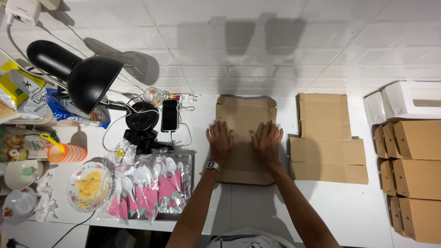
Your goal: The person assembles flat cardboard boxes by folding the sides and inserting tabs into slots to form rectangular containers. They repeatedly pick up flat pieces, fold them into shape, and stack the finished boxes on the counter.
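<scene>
Far left on my feed: snack bags point(20, 94), a black desk lamp point(85, 76), an orange cup stack point(69, 153) and a flowered plate w/ yellow food point(90, 186). Next over, packets of white plastic spoons w/ pink napkins point(151, 186), and a black phone point(169, 115) lying flat nr the wall, cable attached.

Centre: I see the left hand point(220, 142), watch on the wrist, palm down and fingers spread flat on a brown cardboard box blank point(245, 170). Nothing gripped, just pressing. The right hand point(266, 141) sits just beside it, same pose, open and flat on the same blank. The blank lies on the white table point(349, 211) directly in front of me, top edge nr the wall.

Right of that: a stack of unfolded blanks point(327, 138), apart from the hands. Far right: folded brown boxes point(415, 177) and a white box point(411, 101).
</scene>
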